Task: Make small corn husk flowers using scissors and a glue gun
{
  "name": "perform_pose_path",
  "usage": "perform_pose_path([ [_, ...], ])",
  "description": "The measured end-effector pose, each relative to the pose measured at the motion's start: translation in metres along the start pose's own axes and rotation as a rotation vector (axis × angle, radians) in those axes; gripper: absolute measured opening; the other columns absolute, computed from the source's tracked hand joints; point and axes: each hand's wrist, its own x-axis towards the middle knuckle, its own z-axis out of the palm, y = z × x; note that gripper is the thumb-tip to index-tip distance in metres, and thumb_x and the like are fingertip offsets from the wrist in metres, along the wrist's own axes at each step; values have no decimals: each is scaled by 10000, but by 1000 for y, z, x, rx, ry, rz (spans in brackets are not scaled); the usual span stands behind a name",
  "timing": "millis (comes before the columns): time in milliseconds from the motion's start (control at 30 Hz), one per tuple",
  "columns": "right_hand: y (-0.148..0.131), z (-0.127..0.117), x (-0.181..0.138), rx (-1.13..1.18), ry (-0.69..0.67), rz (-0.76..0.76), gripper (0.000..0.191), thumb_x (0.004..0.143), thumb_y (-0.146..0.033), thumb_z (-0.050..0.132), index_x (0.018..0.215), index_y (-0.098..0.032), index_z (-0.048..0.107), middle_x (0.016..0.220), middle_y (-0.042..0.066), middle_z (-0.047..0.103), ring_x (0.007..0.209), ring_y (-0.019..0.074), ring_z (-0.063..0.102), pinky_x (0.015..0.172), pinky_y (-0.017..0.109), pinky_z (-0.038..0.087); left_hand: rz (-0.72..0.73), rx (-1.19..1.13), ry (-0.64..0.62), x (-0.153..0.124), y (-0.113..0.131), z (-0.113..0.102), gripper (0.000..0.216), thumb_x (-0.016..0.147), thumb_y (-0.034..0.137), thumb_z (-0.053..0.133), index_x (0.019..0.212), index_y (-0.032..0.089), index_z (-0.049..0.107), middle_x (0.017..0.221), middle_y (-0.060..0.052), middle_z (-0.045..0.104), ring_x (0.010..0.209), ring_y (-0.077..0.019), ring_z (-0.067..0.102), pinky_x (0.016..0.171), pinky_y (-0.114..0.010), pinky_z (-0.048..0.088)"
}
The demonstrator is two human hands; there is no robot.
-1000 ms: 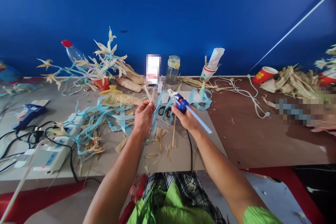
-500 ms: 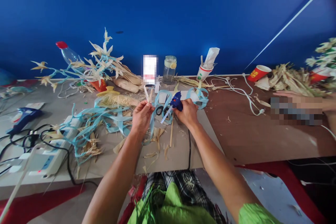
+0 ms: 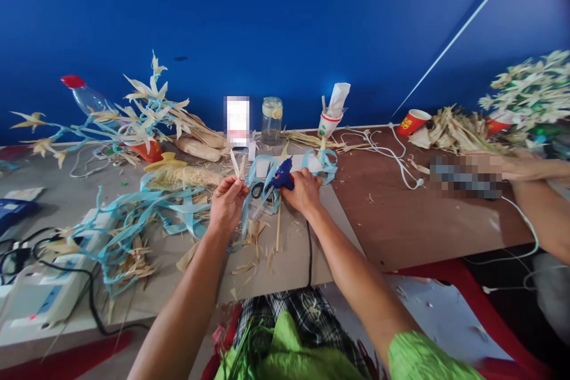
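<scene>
My left hand [image 3: 227, 203] pinches a pale strip of dried corn husk [image 3: 236, 165], its tips pointing up. Close to its right, my right hand [image 3: 304, 191] is wrapped round a blue hot glue gun [image 3: 282, 174]. A clear glue stick [image 3: 259, 209] sticks out of the gun toward the lower left. Light blue ribbon [image 3: 189, 212] lies in loops and tangles behind and to the left of my hands. Black-handled scissors [image 3: 257, 190] lie partly hidden between the hands, with husk scraps [image 3: 255, 231] on the table in front.
A white power strip [image 3: 57, 291] with black cables sits at the left. Behind are a husk-flower branch [image 3: 151, 92], a glass jar [image 3: 271, 120], a lit screen [image 3: 237, 119] and a white paper cup [image 3: 328, 124]. At the right, another person's hands [image 3: 503, 166] hold a blurred object.
The view has swung right, so things appear further left. My hands keep their hold on the husk and the glue gun. The other person's arms show more.
</scene>
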Motion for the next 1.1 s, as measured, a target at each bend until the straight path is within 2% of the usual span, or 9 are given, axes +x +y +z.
perform_pose_path([
  [367, 15, 5, 17, 49, -131, 28, 373, 729, -484, 646, 936, -174, 651, 1069, 119, 566, 1047, 268, 492, 897, 415, 321, -45, 16, 3, 0, -2, 1, 237, 591, 226, 805, 737, 183, 624, 648, 30, 606, 567, -72, 554, 654, -249, 479],
  [467, 15, 0, 16, 116, -41, 36, 402, 732, -460, 645, 1021, -181, 648, 1095, 125, 571, 1058, 275, 504, 937, 442, 314, -40, 19, -4, -1, -2, 1, 232, 603, 224, 798, 746, 182, 621, 651, 31, 604, 579, -71, 562, 656, -245, 478],
  [533, 12, -5, 13, 236, 87, 30, 389, 760, -416, 618, 1061, -171, 637, 1096, 130, 581, 1040, 263, 527, 941, 429, 340, -36, 13, -6, -1, -3, 1, 221, 616, 222, 791, 752, 182, 622, 659, 32, 605, 580, -66, 560, 654, -239, 473],
  [600, 4, -10, 9, 459, 156, -14, 346, 803, -395, 562, 1045, -160, 636, 1040, 118, 606, 937, 221, 571, 874, 369, 414, -41, 7, -12, -2, -4, 1, 213, 624, 224, 788, 753, 180, 624, 668, 31, 607, 572, -62, 555, 649, -237, 469],
  [700, -13, -10, 3, 833, 43, -103, 315, 851, -399, 484, 990, -169, 648, 933, 77, 642, 785, 168, 599, 718, 288, 476, -49, 10, -29, -3, -6, 4, 219, 618, 233, 795, 752, 175, 631, 665, 29, 607, 556, -61, 545, 641, -241, 468],
  [867, -41, 1, -4, 1145, -184, -11, 262, 802, -365, 524, 955, -195, 655, 865, 35, 678, 688, 144, 609, 661, 270, 508, -78, 26, -55, -8, -10, 10, 224, 610, 228, 801, 761, 178, 643, 652, 30, 613, 560, -65, 549, 660, -248, 473],
  [967, -47, 4, -6, 1205, -192, 21, 220, 773, -359, 553, 881, -200, 660, 834, 26, 677, 692, 146, 610, 653, 266, 515, -111, 26, -72, -11, -13, 14, 205, 619, 216, 796, 754, 174, 648, 688, 20, 630, 589, -68, 562, 663, -240, 468],
  [1100, -49, 2, -8, 1244, -150, -13, 181, 748, -349, 584, 815, -191, 642, 812, 24, 667, 743, 160, 619, 677, 268, 514, -119, 33, -87, -13, -17, 16, 205, 610, 219, 803, 752, 172, 662, 739, 3, 655, 639, -84, 586, 671, -243, 473],
])
